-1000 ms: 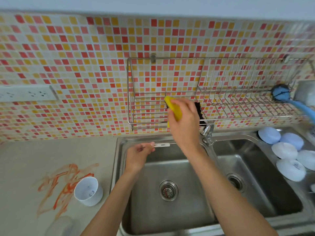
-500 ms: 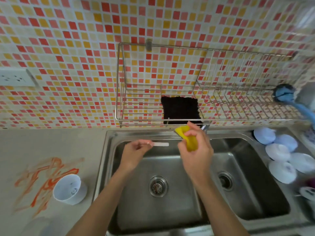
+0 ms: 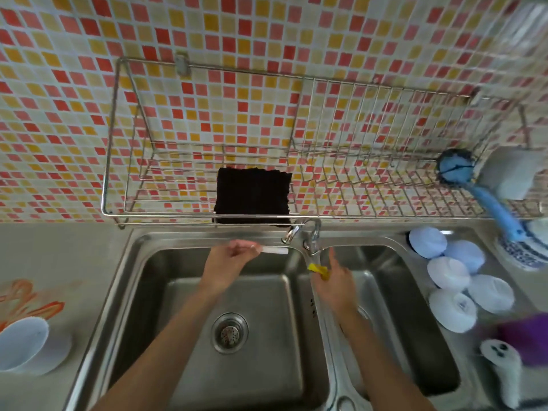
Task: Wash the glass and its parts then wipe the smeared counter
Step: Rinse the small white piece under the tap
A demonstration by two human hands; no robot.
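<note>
The double stainless sink [image 3: 154, 280] filled the centre; its near rim was cut off by the frame edge. The surface [image 3: 59, 250] at left carried an orange smear [image 3: 32, 304], partly cropped. The white glass [image 3: 20, 342] lay tipped on it, mouth toward the camera, also cropped. The left hand [image 3: 225, 268] pinched a pale straw [image 3: 274, 250] over the left basin, long axis horizontal, free end pointing right toward the faucet [image 3: 305, 235]. The right hand [image 3: 333, 284] grasped a yellow sponge [image 3: 318, 269], mostly hidden, forefinger extended. No legible writing appeared.
</note>
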